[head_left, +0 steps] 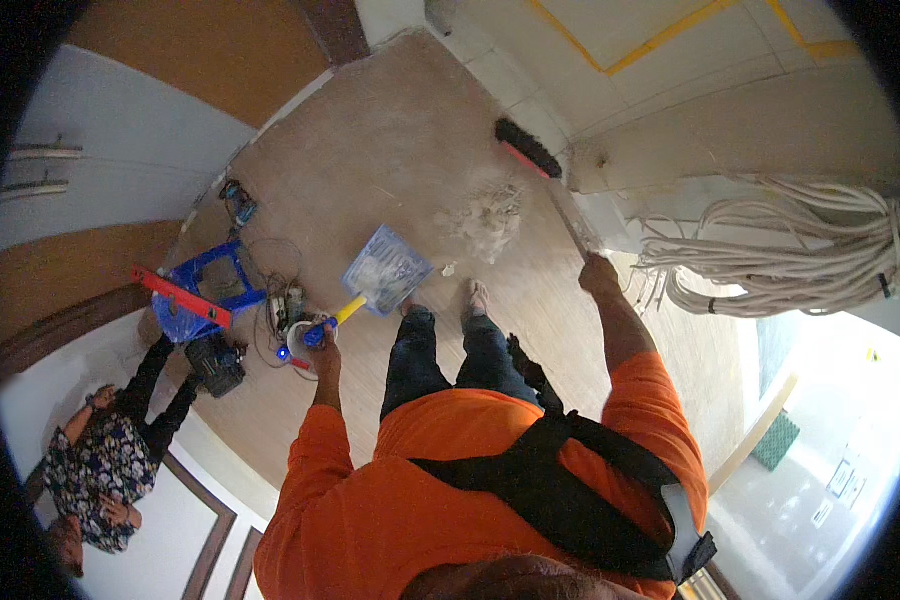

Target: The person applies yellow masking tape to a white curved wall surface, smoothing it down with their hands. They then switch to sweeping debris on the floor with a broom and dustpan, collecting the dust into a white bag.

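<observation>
My left hand [327, 358] is closed round the blue end of a dustpan's yellow handle. The blue dustpan [398, 262], dusted with white, is low over the floor in front of my feet; whether it touches the floor I cannot tell. In my right hand [599, 276] is the handle of a push broom [528, 150] with black bristles and a red edge. Its head rests near the wall base, beyond a heap of pale dust and rubble [492, 222]. The heap lies between the broom head and the dustpan. A small loose chip [448, 269] sits beside the pan.
A blue stool [232, 268] with a red spirit level [182, 297] across it stands at left. Near it are a power drill [238, 203], cables, a white bucket [300, 352] and a black case [216, 366]. Coiled white cable [770, 250] hangs at right. A person [110, 450] stands lower left.
</observation>
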`<act>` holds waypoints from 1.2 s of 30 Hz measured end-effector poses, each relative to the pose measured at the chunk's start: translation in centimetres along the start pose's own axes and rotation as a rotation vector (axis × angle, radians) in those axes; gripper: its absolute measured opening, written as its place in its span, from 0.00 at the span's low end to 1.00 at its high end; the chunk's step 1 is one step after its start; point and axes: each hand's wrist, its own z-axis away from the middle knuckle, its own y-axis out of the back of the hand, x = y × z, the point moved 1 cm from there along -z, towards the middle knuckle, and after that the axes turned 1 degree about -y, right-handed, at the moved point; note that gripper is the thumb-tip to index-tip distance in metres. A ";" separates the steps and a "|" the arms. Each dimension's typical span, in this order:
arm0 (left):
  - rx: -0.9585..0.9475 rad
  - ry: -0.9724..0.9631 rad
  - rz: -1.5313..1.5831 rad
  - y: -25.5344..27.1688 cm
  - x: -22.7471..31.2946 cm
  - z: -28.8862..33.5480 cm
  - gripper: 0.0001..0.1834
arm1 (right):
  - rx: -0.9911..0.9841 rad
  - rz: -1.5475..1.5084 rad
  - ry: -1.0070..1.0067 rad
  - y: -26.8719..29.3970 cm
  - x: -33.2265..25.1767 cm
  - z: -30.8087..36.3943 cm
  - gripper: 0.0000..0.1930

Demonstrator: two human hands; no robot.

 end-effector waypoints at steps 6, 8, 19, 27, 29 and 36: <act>0.050 -0.054 0.247 -0.3 4.8 5.7 0.16 | -0.115 0.196 0.060 5.9 4.0 6.7 0.25; 0.086 0.060 0.239 -0.9 3.0 6.3 0.15 | -0.049 0.118 0.138 8.8 2.3 6.3 0.25; 0.132 0.153 0.168 0.7 2.8 7.1 0.14 | 0.043 -0.179 0.467 5.6 -21.2 -10.0 0.20; 0.137 0.227 0.273 2.7 0.1 6.2 0.16 | -0.077 -0.332 0.590 -3.1 -40.3 -16.1 0.22; 0.127 0.245 0.244 3.1 0.8 5.1 0.16 | -0.151 -0.406 0.474 -4.1 -45.5 -17.8 0.21; 0.097 0.145 0.263 3.3 -0.8 3.6 0.16 | -0.193 -0.022 0.467 -11.7 -39.7 -18.0 0.17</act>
